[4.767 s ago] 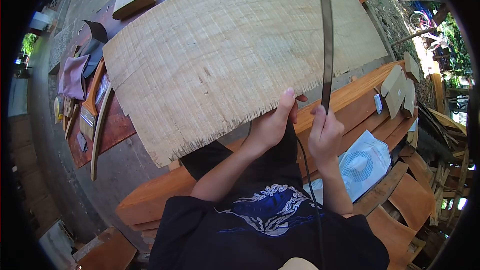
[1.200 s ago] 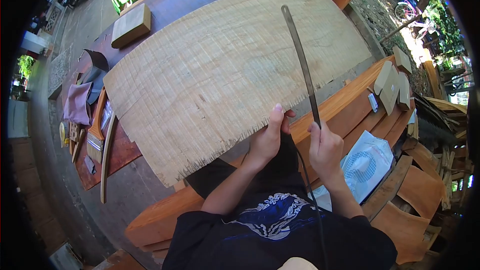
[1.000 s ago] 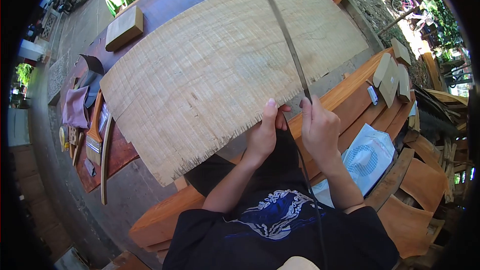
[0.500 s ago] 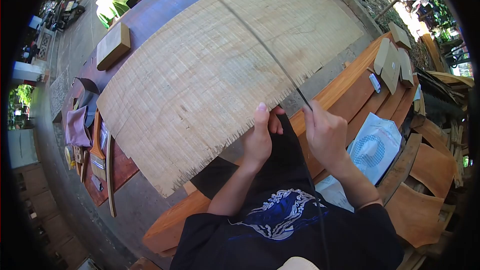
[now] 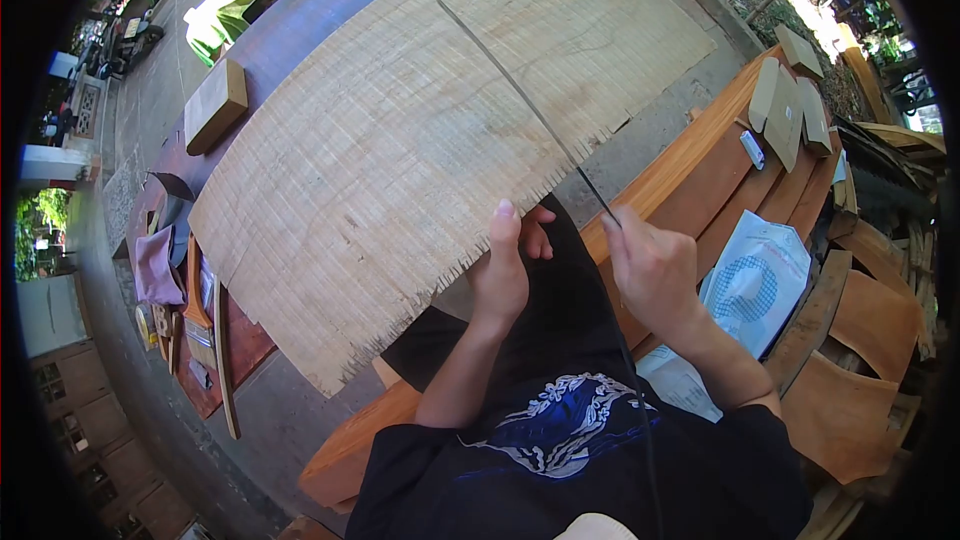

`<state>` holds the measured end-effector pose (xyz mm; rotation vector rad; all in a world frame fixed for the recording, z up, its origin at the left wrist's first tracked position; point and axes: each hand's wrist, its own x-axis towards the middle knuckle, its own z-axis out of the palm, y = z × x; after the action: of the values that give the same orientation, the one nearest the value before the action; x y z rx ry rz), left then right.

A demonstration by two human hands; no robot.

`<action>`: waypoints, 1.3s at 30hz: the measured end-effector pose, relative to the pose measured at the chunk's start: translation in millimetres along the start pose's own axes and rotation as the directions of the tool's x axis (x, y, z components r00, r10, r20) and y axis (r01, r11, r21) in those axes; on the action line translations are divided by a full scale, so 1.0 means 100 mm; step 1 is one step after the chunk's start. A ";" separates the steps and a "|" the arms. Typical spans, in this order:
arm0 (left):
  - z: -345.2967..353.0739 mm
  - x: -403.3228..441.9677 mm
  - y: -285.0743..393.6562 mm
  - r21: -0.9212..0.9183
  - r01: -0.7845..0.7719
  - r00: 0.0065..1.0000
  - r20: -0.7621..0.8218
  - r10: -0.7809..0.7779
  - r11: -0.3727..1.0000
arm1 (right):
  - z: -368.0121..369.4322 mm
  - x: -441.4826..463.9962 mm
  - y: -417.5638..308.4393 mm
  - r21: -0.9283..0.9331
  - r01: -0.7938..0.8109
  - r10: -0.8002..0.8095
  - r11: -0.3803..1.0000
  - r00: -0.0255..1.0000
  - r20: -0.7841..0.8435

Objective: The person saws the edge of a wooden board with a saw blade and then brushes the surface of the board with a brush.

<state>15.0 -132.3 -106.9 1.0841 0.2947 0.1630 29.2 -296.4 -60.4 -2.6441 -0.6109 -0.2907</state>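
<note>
A large, thin plywood sheet (image 5: 360, 170) with a ragged, splintered near edge lies across the middle of the head view. At that edge, my left hand (image 5: 500, 275) grips it, thumb on top and fingers partly hidden beneath. To the right of the sheet, my right hand (image 5: 655, 270) is closed on the near end of a thin dark rod (image 5: 520, 95). The rod slants away over the sheet, its far tip near the back edge. Whether it touches the surface along its length I cannot tell.
An orange-brown wooden bench (image 5: 670, 170) runs under the work, with cardboard pieces (image 5: 778, 115) and a white printed bag (image 5: 750, 275) on the right. A wooden block (image 5: 215, 105), a paintbrush (image 5: 198, 315) and a purple cloth (image 5: 158, 265) sit left. Leather-like brown sheets (image 5: 840, 415) lie lower right.
My left hand has shifted slightly left along the ragged edge. The rod now crosses that edge a little further left. The whole view has tilted slightly.
</note>
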 end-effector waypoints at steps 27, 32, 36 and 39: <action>-0.04 -0.07 -0.12 -0.003 -0.023 1.000 -0.018 0.023 1.000 | 0.06 0.14 -0.04 0.074 -0.002 0.004 0.997 1.000 -0.025; -0.05 -0.13 -0.07 -0.006 0.025 1.000 0.006 -0.024 1.000 | 0.00 0.00 -0.01 0.055 -0.015 0.013 0.998 0.999 0.035; -0.05 -0.03 -0.08 -0.003 0.017 1.000 -0.007 -0.017 1.000 | 0.08 0.05 -0.03 0.176 -0.045 0.045 0.983 0.999 0.007; 0.03 -0.03 -0.02 -0.012 0.010 0.999 -0.036 -0.010 1.000 | 0.08 -0.03 -0.02 0.480 -0.190 0.169 0.857 0.982 0.086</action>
<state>13.1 -136.7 -107.1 1.0689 0.3314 0.1754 26.9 -292.3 -68.0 -2.1965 -0.3805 -0.0172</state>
